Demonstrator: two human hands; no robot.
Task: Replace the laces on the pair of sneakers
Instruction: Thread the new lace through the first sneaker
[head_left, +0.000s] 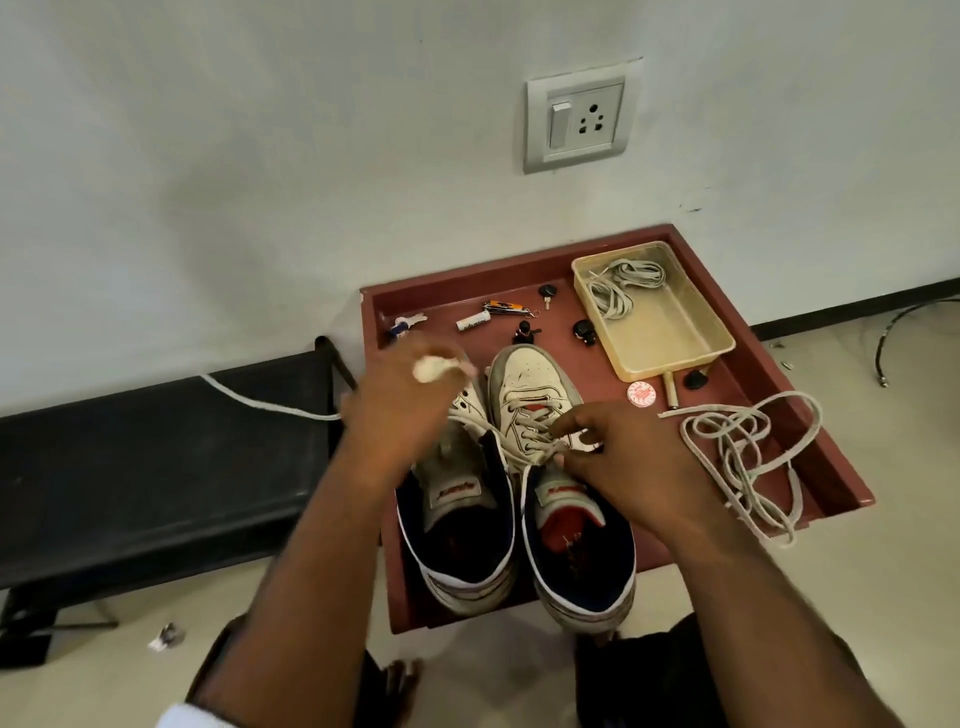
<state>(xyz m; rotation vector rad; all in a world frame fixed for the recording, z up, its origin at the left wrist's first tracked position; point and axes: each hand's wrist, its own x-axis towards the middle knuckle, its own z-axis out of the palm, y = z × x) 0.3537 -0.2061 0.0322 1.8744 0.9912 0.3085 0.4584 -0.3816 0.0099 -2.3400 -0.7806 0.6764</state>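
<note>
1. Standing side by side in a red tray (841, 470), toes toward the wall, are two white sneakers: the left shoe (457, 525) and the right shoe (550, 415).
2. The right hand (631, 457) rests on the right shoe's lacing, fingers curled and pinching the lace (524, 431) near the upper eyelets.
3. The left hand (402, 410) is raised over the left shoe's toe and blurred; its fingers are curled round a white bunch (434, 368), which looks like lace, though I cannot tell for sure.
4. A strand of lace runs from the right shoe's eyelets up toward the left hand.
5. The left shoe's tongue shows bare, with no lacing visible on the part not hidden by the hand.
6. A loose lace (743, 457) lies tangled in the tray to the right of the shoes, partly draped over the rim.
7. A clear box (675, 353) at the tray's far right corner holds another coiled lace (621, 286).
8. Small items lie along the tray's far side: a battery (472, 322), keys (408, 325) and a red-and-white round badge (641, 393).
9. A wall socket (582, 119) sits above the tray, and a black bench (156, 467) stands left of it.
</note>
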